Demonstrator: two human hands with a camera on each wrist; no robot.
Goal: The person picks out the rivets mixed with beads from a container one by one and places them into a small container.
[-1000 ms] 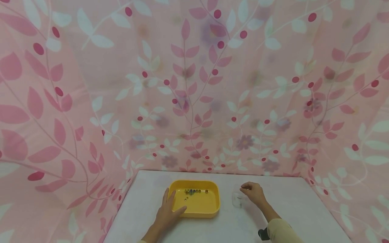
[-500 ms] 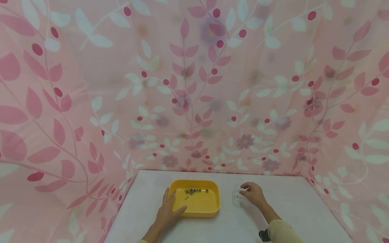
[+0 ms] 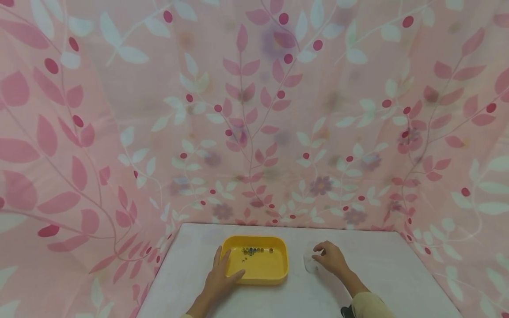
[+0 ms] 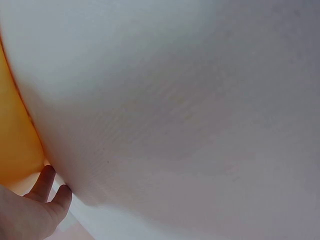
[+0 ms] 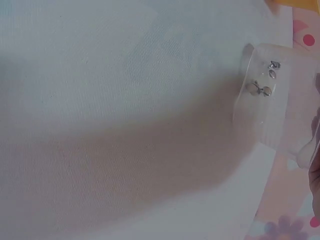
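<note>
My right hand (image 3: 332,258) sits with its fingers curled over the top of a small clear plastic cup (image 3: 310,260), holding it at the rim where it stands on the white surface (image 3: 381,274), just right of the yellow tray (image 3: 278,276). In the right wrist view the cup (image 5: 267,100) shows thin, see-through walls and a few small beads (image 5: 262,89) at its bottom. I judge it very light and a bit flexible, so a hard squeeze would buckle the wall, and its smooth plastic could slip or tip and spill the beads. A gentle hold across the rim or round the upper wall, with the cup kept upright, seems safest.

My left hand (image 3: 220,276) lies mostly flat and relaxed at the tray's near left corner, fingers straight along its left edge and thumb against the near rim, steadying it without gripping it. In the left wrist view only the fingertips (image 4: 45,181) show, next to the tray's wall (image 4: 15,145). The tray looks like stiff moulded plastic, light and likely to slide on the smooth surface, so pressing at the corner suits it.

Inside the tray, toward its far side, lies a small cluster of dark beads (image 3: 252,251); they are tiny and round and would roll easily. A pink leaf-patterned curtain (image 3: 254,110) encloses the far side and both sides of the surface.
</note>
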